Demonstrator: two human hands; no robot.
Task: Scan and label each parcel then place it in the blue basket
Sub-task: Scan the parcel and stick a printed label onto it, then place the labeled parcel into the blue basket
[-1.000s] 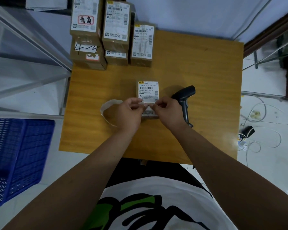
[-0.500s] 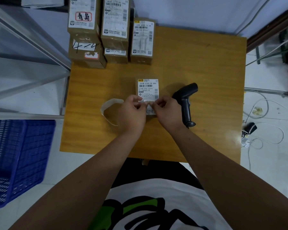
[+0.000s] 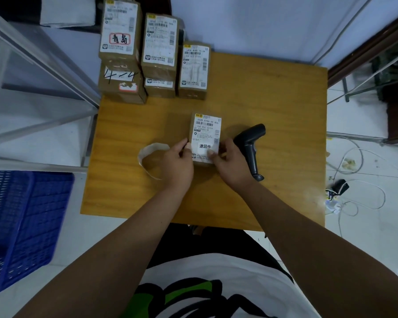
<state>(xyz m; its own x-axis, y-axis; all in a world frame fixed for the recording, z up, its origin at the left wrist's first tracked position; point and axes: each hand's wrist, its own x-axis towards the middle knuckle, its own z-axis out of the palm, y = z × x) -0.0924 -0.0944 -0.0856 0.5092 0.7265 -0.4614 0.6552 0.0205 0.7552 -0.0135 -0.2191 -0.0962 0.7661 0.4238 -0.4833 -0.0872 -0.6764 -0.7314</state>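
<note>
both arms reach forward over the desk (image 3: 274, 92). the left hand (image 3: 177, 160) and right hand (image 3: 230, 161) flank one parcel (image 3: 206, 136) lying mid-desk, their fingers (image 3: 210, 153) pressed onto a white sticker (image 3: 205, 148) on its label. five more parcels (image 3: 159, 42) are stacked at the far left corner; one scanner (image 3: 251, 143) lies just right, one blue basket (image 3: 21, 223) on the floor left
</note>
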